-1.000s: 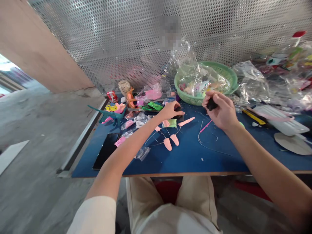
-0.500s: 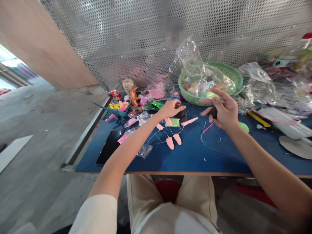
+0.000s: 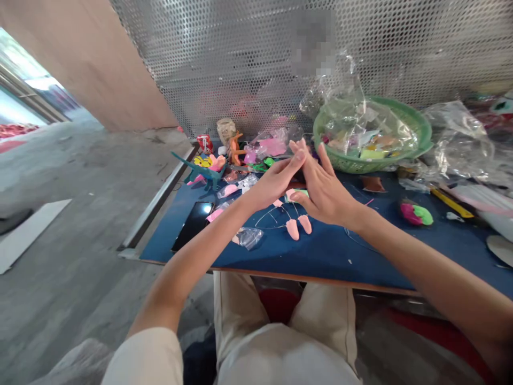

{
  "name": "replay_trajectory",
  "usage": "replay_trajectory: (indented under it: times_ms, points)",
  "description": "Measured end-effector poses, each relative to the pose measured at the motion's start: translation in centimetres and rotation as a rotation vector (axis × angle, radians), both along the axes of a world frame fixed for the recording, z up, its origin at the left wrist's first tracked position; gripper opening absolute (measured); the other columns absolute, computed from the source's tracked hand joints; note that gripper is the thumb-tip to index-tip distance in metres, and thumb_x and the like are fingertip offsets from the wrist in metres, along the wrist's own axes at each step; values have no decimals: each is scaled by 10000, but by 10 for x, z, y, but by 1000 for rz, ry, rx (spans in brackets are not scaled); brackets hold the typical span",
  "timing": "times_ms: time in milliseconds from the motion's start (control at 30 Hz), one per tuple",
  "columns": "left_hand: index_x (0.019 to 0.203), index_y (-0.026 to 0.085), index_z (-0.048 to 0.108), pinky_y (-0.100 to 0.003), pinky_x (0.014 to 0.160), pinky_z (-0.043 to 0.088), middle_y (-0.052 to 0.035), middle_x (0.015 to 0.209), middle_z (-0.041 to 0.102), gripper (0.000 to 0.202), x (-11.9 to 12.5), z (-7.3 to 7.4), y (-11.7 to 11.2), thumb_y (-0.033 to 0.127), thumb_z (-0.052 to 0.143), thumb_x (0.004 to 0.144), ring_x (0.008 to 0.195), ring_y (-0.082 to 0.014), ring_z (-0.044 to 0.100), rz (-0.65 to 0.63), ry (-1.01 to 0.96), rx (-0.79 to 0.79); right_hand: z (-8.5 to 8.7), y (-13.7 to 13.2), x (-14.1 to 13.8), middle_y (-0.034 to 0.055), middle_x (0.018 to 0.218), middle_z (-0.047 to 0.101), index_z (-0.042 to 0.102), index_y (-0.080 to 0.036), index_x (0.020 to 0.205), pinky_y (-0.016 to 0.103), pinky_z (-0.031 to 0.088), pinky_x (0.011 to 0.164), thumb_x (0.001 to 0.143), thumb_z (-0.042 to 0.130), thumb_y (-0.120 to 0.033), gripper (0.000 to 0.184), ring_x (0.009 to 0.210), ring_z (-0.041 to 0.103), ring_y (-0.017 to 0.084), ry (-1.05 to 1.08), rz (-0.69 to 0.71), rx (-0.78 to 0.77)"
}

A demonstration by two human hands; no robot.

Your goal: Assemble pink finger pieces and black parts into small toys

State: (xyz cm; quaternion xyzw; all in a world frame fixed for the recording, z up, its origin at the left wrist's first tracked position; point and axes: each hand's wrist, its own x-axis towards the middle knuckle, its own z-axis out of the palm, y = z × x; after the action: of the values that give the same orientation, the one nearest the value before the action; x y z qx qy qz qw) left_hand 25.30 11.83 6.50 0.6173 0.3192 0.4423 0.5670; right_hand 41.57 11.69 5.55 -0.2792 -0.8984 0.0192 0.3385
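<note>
Above the blue table, the left hand and right hand press flat together, palm to palm, fingers straight; whatever may sit between them is hidden. Two pink pieces lie just below, near a green basket

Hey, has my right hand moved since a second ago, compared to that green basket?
Yes. The right hand has swung left, away from the green basket, and now presses flat against the left hand.
</note>
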Motion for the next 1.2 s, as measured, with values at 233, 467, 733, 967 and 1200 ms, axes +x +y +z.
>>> replay_trajectory:
  times_ms: [233, 467, 733, 967, 1200]
  points:
    - [857, 225, 726, -331, 610, 547, -49, 637, 586, 764, -63, -25, -27, 859, 306, 930, 651, -169, 644, 291, 202, 56, -22, 6, 19, 131, 1545, 579, 372, -281, 1625, 607, 435, 1145, 1018, 486, -616, 703, 1396, 558, 385, -160, 64, 23]
    - [785, 202, 737, -277, 380, 372, -30, 443, 507, 834, -90, -29, -35, 884, 276, 914, 392, -129, 530, 406, 190, 24, -52, 30, 50, 125, 1349, 709, 660, -263, 1380, 550, 525, 1014, 1020, 565, -490, 437, 1196, 677, 342, -339, 127, -69]
    - [560, 220, 585, -272, 397, 290, 6, 383, 377, 754, -79, -27, -24, 774, 313, 993, 355, -95, 391, 401, 139, 113, -61, 30, 53, 121, 1246, 737, 747, -246, 1220, 534, 555, 971, 995, 603, -484, 358, 1129, 695, 334, -336, 147, -203]
    - [489, 214, 451, -285, 432, 207, 34, 424, 329, 733, -83, -43, -6, 780, 446, 954, 388, -79, 306, 280, 50, 126, -55, 29, 68, 128, 1364, 677, 627, -260, 1407, 545, 519, 1068, 1001, 588, -497, 471, 1266, 635, 345, -324, 131, -235]
    - [694, 215, 550, -287, 512, 315, 18, 570, 432, 577, -86, -55, -3, 699, 463, 996, 504, -114, 411, 329, -1, 135, -65, 38, 83, 143, 1370, 665, 569, -244, 1411, 572, 540, 1017, 911, 669, -593, 618, 1249, 648, 392, -371, -8, -347]
